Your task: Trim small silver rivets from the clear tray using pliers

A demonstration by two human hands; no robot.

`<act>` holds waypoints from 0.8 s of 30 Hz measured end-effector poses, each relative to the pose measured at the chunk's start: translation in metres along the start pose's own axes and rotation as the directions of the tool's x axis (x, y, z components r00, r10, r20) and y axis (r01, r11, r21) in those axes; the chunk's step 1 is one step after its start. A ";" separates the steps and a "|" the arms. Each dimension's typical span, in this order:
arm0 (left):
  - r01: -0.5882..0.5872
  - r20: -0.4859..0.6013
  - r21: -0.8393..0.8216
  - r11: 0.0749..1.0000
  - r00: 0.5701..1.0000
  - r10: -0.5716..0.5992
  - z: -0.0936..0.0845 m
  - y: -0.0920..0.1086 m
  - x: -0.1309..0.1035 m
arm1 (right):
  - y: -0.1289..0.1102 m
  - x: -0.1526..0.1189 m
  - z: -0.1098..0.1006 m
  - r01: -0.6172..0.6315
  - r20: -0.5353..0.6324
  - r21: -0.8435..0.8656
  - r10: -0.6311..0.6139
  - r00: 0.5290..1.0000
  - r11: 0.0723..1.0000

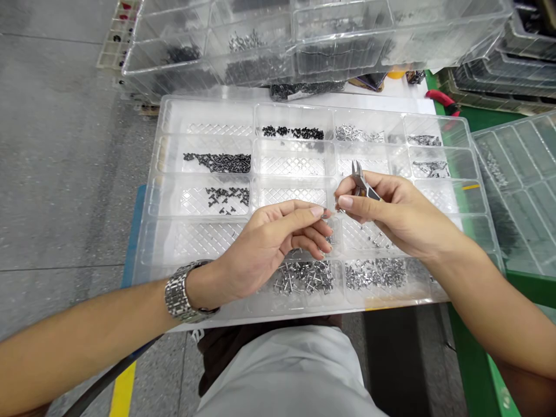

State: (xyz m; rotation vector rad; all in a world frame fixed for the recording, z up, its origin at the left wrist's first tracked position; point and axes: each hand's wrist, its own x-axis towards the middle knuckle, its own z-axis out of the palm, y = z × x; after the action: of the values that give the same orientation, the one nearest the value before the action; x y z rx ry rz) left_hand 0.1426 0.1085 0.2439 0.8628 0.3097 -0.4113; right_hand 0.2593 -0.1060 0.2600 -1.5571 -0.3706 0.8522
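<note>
Over the tray, pliers aslant, tips forward-left

From my head, my one view looks forward and steeply down, near enough that my left hand and right hand sit at its middle, with the near edge of the tray low, by my shirt, and both far corners inside.

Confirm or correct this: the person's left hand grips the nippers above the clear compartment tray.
Wrong hand: the head view shows the right hand gripping the nippers above the clear compartment tray.
</note>
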 end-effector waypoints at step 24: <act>0.012 -0.016 0.095 0.995 1.000 -0.010 0.004 0.005 -0.003 | -0.004 -0.003 0.002 0.009 0.029 0.033 -0.010 1.000 0.999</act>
State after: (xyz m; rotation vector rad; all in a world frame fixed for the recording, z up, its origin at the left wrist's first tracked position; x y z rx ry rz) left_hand 0.1425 0.1085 0.2509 0.9578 0.3115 -0.4324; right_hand 0.2567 -0.1055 0.2642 -1.5131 -0.3828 0.8700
